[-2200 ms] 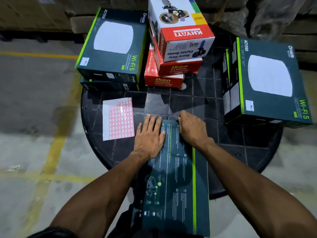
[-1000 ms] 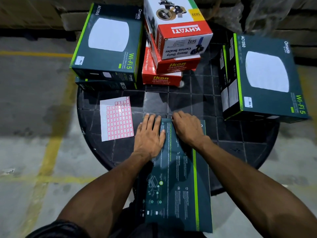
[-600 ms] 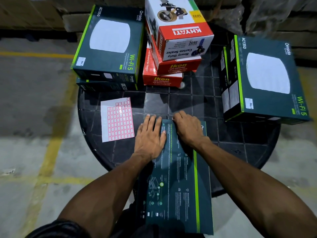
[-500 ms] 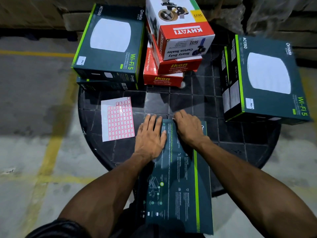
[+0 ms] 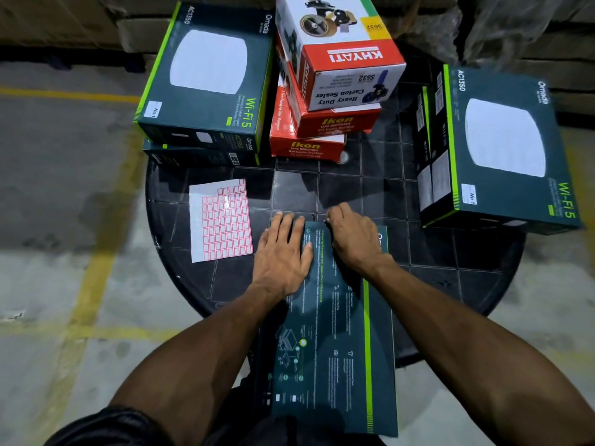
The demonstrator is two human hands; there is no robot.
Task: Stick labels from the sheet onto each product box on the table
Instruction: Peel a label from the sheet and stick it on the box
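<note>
**Label being pressed at far edge of near box**

Little has changed vs. the earlier views: the dark teal flat carton w/ green stripe (image 5: 335, 333) is still laid lengthwise toward the person, overhanging the near rim of the round black tiled table (image 5: 450, 268). The left hand (image 5: 283, 249) is kept flat on the carton's far-left corner, fingers straight, nothing grasped. The right hand (image 5: 352, 238) is curled at the far edge, fingertips down; whether a label is pinched can't be told. The white sheet of red-bordered labels (image 5: 220, 220) is left beside the left hand, top row partly used. White labels are already seen on the left teal Wi-Fi box (image 5: 206, 75) and right teal Wi-Fi box (image 5: 502, 146). Judged: this carton's label is being rubbed down; the red-and-white stacked boxes (image 5: 331, 85) probably remain.
</note>
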